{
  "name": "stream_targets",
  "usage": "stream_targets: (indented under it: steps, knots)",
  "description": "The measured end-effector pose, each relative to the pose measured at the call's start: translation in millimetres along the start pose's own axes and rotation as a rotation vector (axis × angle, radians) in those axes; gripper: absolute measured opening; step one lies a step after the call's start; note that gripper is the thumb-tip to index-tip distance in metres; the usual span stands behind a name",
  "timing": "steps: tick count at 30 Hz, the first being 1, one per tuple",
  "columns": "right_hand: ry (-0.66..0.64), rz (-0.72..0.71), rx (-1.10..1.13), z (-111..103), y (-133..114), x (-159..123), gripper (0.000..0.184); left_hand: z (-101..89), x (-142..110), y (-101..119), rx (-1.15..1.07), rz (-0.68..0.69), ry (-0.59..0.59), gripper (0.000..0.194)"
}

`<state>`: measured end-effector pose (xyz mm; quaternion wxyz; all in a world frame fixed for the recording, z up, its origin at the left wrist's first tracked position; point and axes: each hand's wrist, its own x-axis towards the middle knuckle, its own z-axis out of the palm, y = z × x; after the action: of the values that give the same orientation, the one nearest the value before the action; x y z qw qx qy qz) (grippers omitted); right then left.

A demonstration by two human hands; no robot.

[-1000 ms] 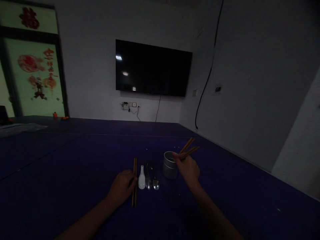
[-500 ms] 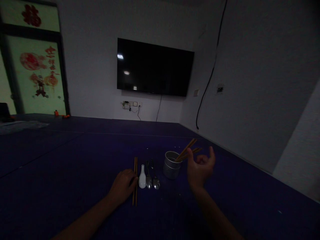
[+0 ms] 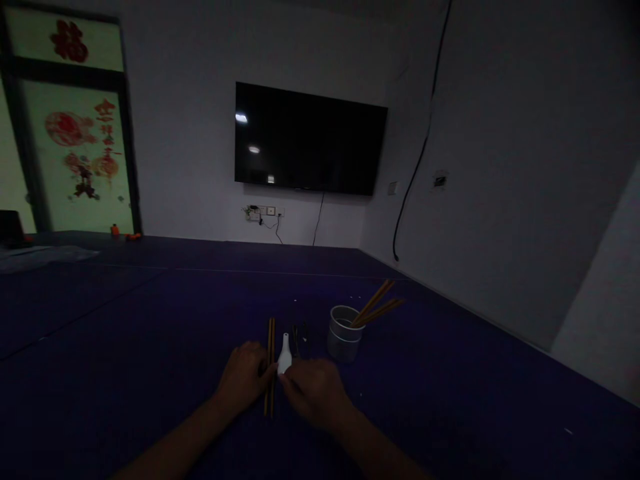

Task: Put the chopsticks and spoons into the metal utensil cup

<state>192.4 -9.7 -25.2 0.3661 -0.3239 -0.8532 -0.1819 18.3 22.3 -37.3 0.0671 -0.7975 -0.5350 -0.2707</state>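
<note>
A pair of wooden chopsticks lies lengthwise on the dark blue surface. My left hand rests at their left side, thumb and fingers apart, with the thumb reaching across them toward a white soup spoon. My right hand is closed at the bowl end of this soup spoon, its thumb and fingertips against the lower edge. Two metal spoons lie just to the right; my right hand hides their bowls and only the handles show. Right of them stands a metal cup with several chopsticks leaning out to the right.
The blue surface stretches back to the wall. Crumpled plastic sheeting and small orange objects lie at the far left. A black cable hangs along the right wall, and a television is mounted ahead.
My right hand has moved left from beside the cup, down onto the spoons, and its fingers have curled in. My left hand stays by the chopsticks.
</note>
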Motion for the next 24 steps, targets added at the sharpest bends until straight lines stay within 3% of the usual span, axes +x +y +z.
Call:
stream_targets:
  steps: [5,12,18,21,24]
  knots:
    - [-0.162,0.069,-0.001,11.7,-1.8,-2.6,0.034,-0.9,1.0,2.2,0.031,-0.043,-0.035,0.023]
    - [-0.188,0.102,0.016,10.2,-3.8,-2.8,0.033,-10.1,1.0,9.0,0.128,-0.138,-0.060,0.023]
    - [-0.243,0.160,0.009,12.0,-3.7,-3.7,0.026,-15.4,3.9,14.5,0.206,-0.236,-0.197,0.029]
    - [-0.208,0.194,0.029,10.7,-3.2,-4.0,0.024,-15.7,4.4,13.5,0.218,-0.235,-0.235,0.033]
    - [-0.067,0.302,-0.031,5.1,1.2,-1.7,0.025,-13.7,4.4,9.8,0.222,-0.214,-0.239,0.037]
